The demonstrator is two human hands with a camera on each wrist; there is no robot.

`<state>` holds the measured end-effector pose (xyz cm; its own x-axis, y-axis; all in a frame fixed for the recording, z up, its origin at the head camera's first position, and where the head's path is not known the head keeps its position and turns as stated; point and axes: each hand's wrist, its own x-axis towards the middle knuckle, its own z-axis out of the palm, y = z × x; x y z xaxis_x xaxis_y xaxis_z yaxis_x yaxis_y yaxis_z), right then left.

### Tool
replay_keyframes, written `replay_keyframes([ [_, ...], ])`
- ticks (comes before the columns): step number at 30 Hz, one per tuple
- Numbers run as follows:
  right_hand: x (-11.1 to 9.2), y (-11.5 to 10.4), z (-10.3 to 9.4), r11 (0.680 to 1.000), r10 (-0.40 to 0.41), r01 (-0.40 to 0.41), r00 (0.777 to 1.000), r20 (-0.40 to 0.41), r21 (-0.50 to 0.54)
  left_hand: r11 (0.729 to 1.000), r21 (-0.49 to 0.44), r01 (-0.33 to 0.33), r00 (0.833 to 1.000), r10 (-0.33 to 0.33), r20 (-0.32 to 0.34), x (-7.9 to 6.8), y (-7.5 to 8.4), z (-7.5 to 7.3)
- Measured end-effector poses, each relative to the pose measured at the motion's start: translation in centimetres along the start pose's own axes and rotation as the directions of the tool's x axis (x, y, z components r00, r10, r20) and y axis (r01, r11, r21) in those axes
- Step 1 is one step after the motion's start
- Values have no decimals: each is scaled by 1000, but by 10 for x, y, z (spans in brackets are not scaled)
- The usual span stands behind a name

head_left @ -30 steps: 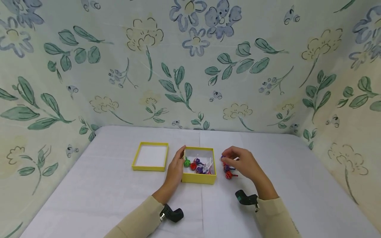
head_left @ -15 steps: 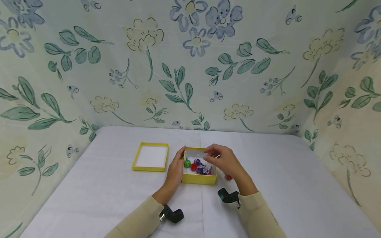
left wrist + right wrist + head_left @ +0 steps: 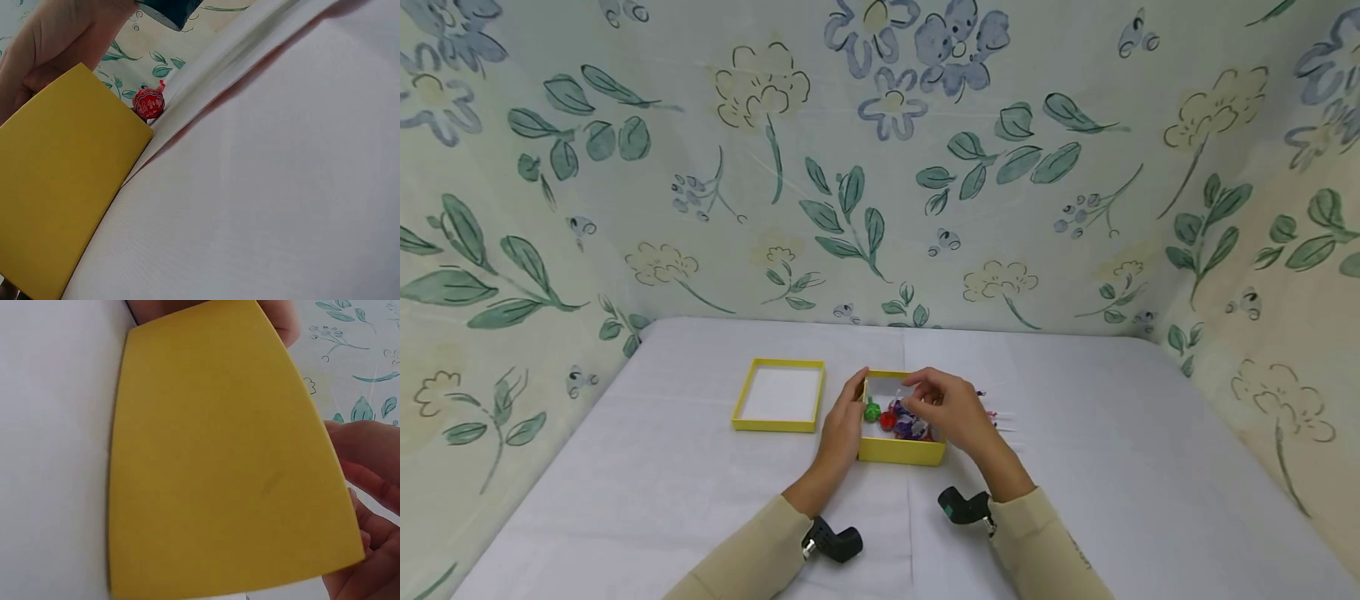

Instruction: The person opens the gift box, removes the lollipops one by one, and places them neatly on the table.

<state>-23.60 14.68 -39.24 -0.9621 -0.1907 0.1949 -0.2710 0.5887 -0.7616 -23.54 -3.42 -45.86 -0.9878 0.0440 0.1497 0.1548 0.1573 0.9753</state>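
Note:
A shallow yellow box (image 3: 901, 452) with a white inside stands on the white-covered table. Several wrapped lollipops lie in it: a green one (image 3: 872, 412), a red one (image 3: 887, 420) and purple ones (image 3: 913, 428). Along the box's left side my left hand (image 3: 841, 427) grips the wall, fingertips near the far corner. My right hand (image 3: 951, 408) reaches over the right wall, fingers bent and fingertips low above the purple lollipops; I cannot tell if they pinch one. In the left wrist view, a red lollipop (image 3: 149, 103) shows beyond the box's corner.
To the left lies a yellow-rimmed lid (image 3: 778, 427), white side up. Right of the box, lollipop sticks (image 3: 1006, 415) poke out from behind my right hand. A flowered cloth (image 3: 850, 167) hangs behind the table. Both wrists carry small black cameras (image 3: 838, 543).
My right hand has moved left from the lollipops beside the box to over the box, then lower toward those inside. The left hand keeps its place on the box.

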Motion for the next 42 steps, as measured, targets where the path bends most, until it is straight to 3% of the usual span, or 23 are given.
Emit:
replay_keyframes([
  [5,-1,-1,5,999,-5,5,1000,3,-43,999,0,-35,999,35,-11,-1,0,0],
  [14,-1,1,8,992,-62,61,998,-11,-108,999,3,-42,999,42,-9,-1,0,0],
  [22,-2,2,9,990,-45,44,999,-1,-134,1000,16,-27,1000,27,-6,-1,-2,0],
  [35,-1,-1,12,950,-68,84,996,63,-300,1000,15,-24,1000,24,0,0,-1,0],
  [42,-3,-2,12,948,-70,88,995,70,-306,1000,12,-28,1000,28,1,0,-1,0],
])
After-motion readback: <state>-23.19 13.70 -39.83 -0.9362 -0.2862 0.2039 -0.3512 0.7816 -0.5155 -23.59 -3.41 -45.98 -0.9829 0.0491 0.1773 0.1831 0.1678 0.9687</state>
